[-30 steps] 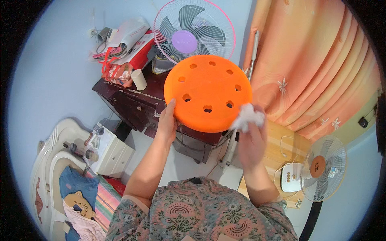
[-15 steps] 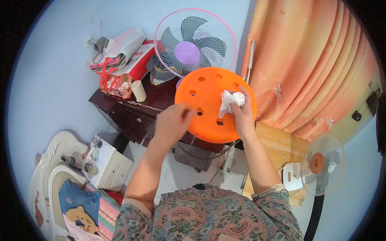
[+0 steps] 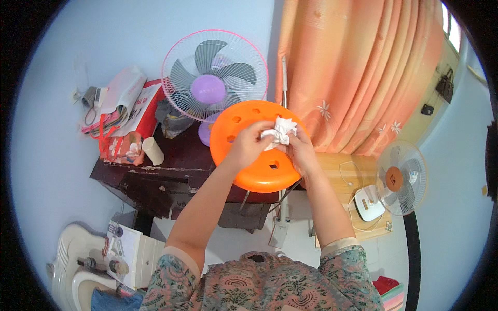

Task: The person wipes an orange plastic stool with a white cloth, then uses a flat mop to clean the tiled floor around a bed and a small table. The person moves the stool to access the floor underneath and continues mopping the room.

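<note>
Both my hands meet over the round orange stool seat [image 3: 246, 173], which has several flower-shaped holes. Between them is a crumpled white tissue [image 3: 281, 132]. My left hand [image 3: 251, 144] pinches the tissue's left side with thumb and fingers. My right hand [image 3: 302, 149] grips it from the right, its fingers partly hidden behind the tissue and over the seat's right edge. Thin metal legs show below the seat.
Behind the stool, a dark wooden desk [image 3: 181, 175] bears a purple-and-pink fan [image 3: 209, 89], bags [image 3: 122, 147] and a paper roll [image 3: 153, 151]. An orange curtain [image 3: 353, 78] hangs right. A white fan [image 3: 394, 179] is by a wooden board [image 3: 337, 181]; a white cabinet [image 3: 132, 254] stands lower left.
My left hand has come right and taken hold of the tissue alongside my right hand. The view has turned right, so the room's contents sit farther left.
</note>
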